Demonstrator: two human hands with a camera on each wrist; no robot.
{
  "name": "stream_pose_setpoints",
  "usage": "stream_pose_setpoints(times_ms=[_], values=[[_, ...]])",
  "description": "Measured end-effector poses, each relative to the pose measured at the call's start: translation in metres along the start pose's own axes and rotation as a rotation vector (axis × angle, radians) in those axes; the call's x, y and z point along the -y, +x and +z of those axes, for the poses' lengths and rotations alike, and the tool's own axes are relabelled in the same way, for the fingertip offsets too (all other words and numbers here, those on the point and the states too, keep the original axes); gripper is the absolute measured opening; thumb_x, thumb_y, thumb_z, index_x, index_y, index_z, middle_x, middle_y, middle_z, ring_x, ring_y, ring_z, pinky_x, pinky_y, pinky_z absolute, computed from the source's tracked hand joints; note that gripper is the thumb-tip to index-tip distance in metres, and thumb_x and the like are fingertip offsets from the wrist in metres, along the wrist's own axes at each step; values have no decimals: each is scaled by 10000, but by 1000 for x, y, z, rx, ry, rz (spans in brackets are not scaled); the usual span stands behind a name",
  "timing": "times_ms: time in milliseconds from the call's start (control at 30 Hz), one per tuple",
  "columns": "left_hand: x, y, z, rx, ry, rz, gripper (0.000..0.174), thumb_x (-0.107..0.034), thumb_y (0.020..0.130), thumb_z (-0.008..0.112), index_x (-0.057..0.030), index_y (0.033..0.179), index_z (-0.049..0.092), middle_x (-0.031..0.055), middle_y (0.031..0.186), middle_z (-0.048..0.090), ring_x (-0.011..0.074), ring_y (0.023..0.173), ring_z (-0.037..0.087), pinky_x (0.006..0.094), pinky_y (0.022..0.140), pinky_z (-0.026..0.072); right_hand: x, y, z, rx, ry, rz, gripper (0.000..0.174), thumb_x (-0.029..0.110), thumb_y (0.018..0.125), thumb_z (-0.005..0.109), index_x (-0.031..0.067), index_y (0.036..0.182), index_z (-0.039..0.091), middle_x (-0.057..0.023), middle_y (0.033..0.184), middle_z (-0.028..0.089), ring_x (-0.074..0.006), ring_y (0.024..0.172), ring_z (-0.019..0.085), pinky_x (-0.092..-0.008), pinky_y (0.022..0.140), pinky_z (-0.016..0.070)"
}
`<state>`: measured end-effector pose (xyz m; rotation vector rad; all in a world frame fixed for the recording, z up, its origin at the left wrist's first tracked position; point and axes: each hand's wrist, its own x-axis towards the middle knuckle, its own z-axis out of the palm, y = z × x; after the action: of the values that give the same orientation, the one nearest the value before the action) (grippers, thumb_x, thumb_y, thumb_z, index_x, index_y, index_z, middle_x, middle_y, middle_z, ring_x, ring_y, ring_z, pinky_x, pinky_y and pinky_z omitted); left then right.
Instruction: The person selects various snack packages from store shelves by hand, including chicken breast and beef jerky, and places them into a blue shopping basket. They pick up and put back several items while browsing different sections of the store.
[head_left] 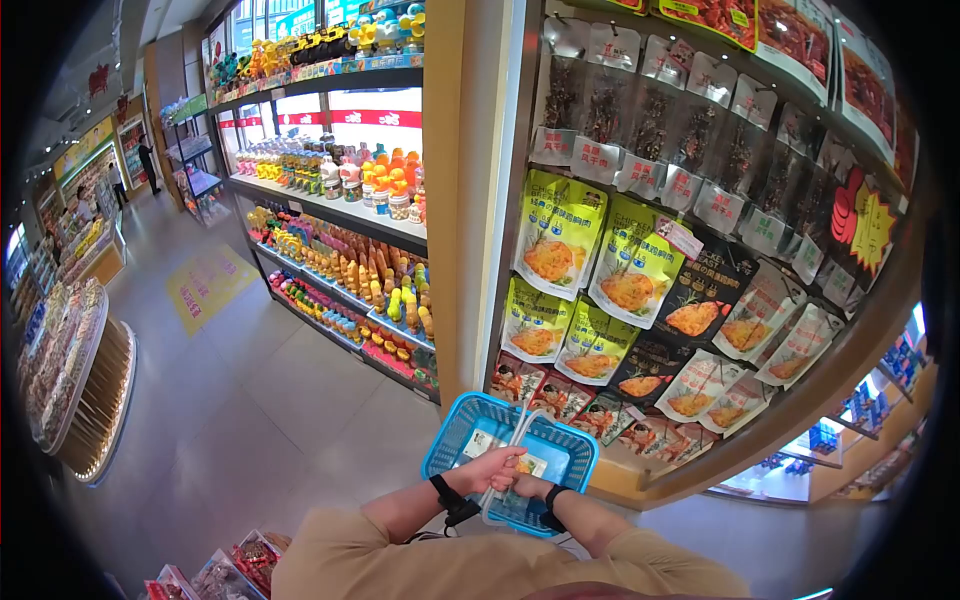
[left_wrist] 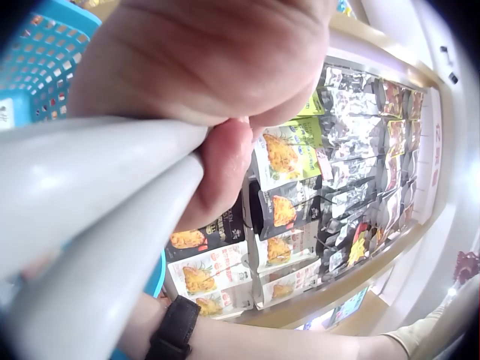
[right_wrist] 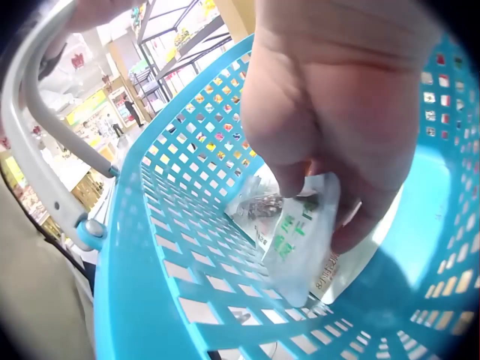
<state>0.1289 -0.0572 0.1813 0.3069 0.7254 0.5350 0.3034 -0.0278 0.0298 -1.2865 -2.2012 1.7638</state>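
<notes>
My left hand [head_left: 492, 470] [left_wrist: 202, 60] grips the two pale handles [left_wrist: 97, 161] of a blue basket [head_left: 450, 424] [right_wrist: 124, 247] in front of my body. My right hand [head_left: 524, 486] [right_wrist: 337, 97] reaches down inside the basket, its fingers pinching a clear packet with green lettering [right_wrist: 294, 238]. Behind that packet, in the right wrist view, lies another packet with dark contents [right_wrist: 264, 206]. A pale package [right_wrist: 352, 266] is partly hidden under my right fingers. The right fingertips are partly covered by the packet.
A curved rack of hanging food pouches [head_left: 630, 260] stands just beyond the basket at the right. Toy shelves [head_left: 330, 210] stand ahead to the left. A rounded display stand [head_left: 90, 400] is at far left, packets [head_left: 220, 578] at lower left, and a person [head_left: 149, 165] in the distance.
</notes>
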Motion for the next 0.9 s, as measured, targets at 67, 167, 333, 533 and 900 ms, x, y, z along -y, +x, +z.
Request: stream_pose_setpoints(times_ms=[67,167,333,533,900], values=[[3,-4,0,-10,-4,8,477,-427,960,559,-195,618,322,-84,480,252,47,349,213,223,337,142,-70,48,2,95,-188,7,507,259,886,632,32,1329,536,-179,1339,558,-289,1256,521,-370,1056,387],[0,-12,-2,-25,6,44,470,-432,958,564,-200,624,328,-86,484,247,46,357,210,224,346,142,-69,59,7,170,-264,0,642,280,830,675,18,1375,459,-195,1341,552,-311,1263,516,-375,1061,387],[-4,-18,-13,-28,-51,108,456,-427,959,562,-204,631,337,-90,491,242,41,364,210,224,352,149,-48,61,8,206,-378,77,470,317,884,619,138,1312,540,-152,1296,588,-326,1215,538,-390,1031,415],[-14,-25,-28,-56,-132,157,466,-410,981,528,-214,607,330,-88,479,262,52,359,215,238,345,142,27,41,-8,230,-718,22,439,389,935,533,158,1307,557,-186,1278,587,-352,1195,545,-427,1017,422],[-24,-55,-71,-116,-228,216,461,-414,986,512,-177,636,325,-60,467,235,75,354,224,249,335,170,247,-71,-155,135,-894,-233,477,376,930,576,83,1304,532,-195,1202,615,-364,1106,595,-434,923,487]])
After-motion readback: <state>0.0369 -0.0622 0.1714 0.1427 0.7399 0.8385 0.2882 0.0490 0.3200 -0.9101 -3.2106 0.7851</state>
